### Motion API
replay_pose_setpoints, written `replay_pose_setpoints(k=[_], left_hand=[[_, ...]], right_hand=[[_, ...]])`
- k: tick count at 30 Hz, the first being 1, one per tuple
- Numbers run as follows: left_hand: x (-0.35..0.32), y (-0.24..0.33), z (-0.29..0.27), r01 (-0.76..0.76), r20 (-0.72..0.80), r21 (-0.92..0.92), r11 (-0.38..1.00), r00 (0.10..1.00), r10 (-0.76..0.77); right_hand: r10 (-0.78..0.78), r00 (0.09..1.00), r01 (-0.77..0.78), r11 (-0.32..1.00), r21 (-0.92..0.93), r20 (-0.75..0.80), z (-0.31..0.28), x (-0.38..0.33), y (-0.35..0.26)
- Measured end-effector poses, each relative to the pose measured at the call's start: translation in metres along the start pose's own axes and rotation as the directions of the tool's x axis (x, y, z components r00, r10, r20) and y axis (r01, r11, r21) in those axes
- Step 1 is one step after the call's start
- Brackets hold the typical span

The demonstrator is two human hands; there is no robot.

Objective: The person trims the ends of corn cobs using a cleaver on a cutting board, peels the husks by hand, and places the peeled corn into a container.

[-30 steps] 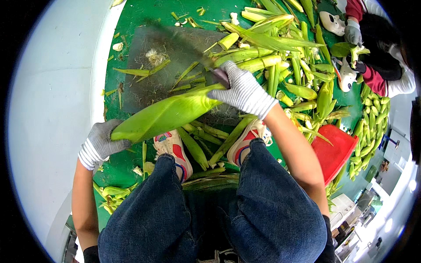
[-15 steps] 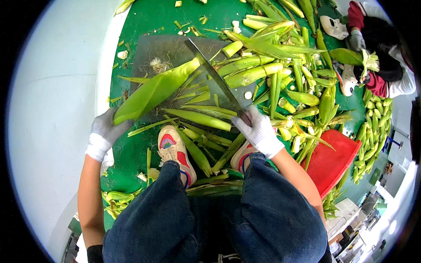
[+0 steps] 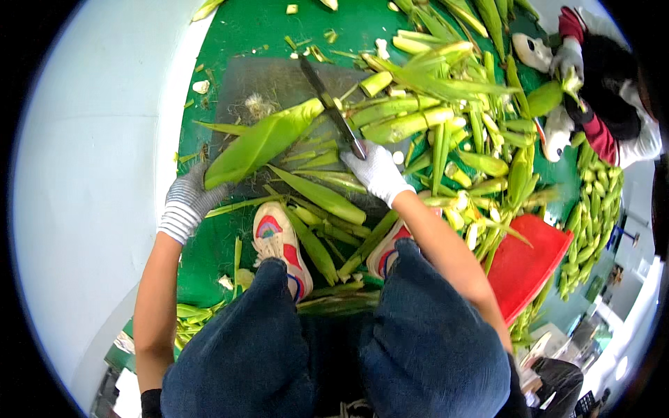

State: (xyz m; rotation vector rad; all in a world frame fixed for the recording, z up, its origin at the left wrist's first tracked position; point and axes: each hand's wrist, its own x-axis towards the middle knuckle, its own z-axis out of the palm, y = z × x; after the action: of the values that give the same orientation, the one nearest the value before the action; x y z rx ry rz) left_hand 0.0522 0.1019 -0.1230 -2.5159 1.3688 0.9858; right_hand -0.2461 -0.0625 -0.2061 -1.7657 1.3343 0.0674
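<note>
An unpeeled corn cob (image 3: 265, 145) in its green husk is gripped at its near end by my gloved left hand (image 3: 195, 198). It slants away to the right above a dark cutting board (image 3: 279, 80). My gloved right hand (image 3: 378, 171) is closed around the handle of a long knife (image 3: 327, 101). The blade points away and slightly left, crossing at the cob's far end; whether it has cut in cannot be told. Cut husk pieces (image 3: 317, 191) lie between the board and my shoes.
Many husked cobs and leaves (image 3: 411, 118) are piled right of the board on the green floor (image 3: 237, 28). A red plastic scoop or tray (image 3: 526, 268) lies to the right. Beyond it sits a heap of green cobs (image 3: 592, 209). At far right, another person's gloved hands (image 3: 568, 59) hold corn.
My right hand has moved forward and left, bringing the knife onto the cob's far end. My left hand and the cob have shifted slightly right. The other person's hands have moved.
</note>
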Motion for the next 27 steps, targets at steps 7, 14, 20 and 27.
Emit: replay_pose_setpoints(k=[7, 14, 20, 27], left_hand=[[-0.001, -0.035, -0.049, -0.332, 0.104, 0.207, 0.92, 0.943, 0.317], [0.072, 0.101, -0.029, -0.199, -0.262, 0.496, 0.845, 0.894, 0.364], [0.065, 0.153, 0.047, -0.041, -0.32, -0.437, 0.899, 0.941, -0.113], [0.077, 0.089, 0.039, -0.66, -0.115, -0.16, 0.734, 0.751, 0.65]], right_hand=[[0.304, 0.942, -0.332, 0.901, 0.277, 0.141, -0.034, -0.05, -0.002], [0.017, 0.996, -0.013, 0.999, 0.048, -0.092, -0.029, -0.068, 0.02], [0.068, 0.997, -0.067, 0.996, 0.059, -0.023, -0.033, -0.077, 0.014], [-0.118, 0.972, 0.156, 0.971, 0.182, -0.204, -0.045, -0.077, 0.001]])
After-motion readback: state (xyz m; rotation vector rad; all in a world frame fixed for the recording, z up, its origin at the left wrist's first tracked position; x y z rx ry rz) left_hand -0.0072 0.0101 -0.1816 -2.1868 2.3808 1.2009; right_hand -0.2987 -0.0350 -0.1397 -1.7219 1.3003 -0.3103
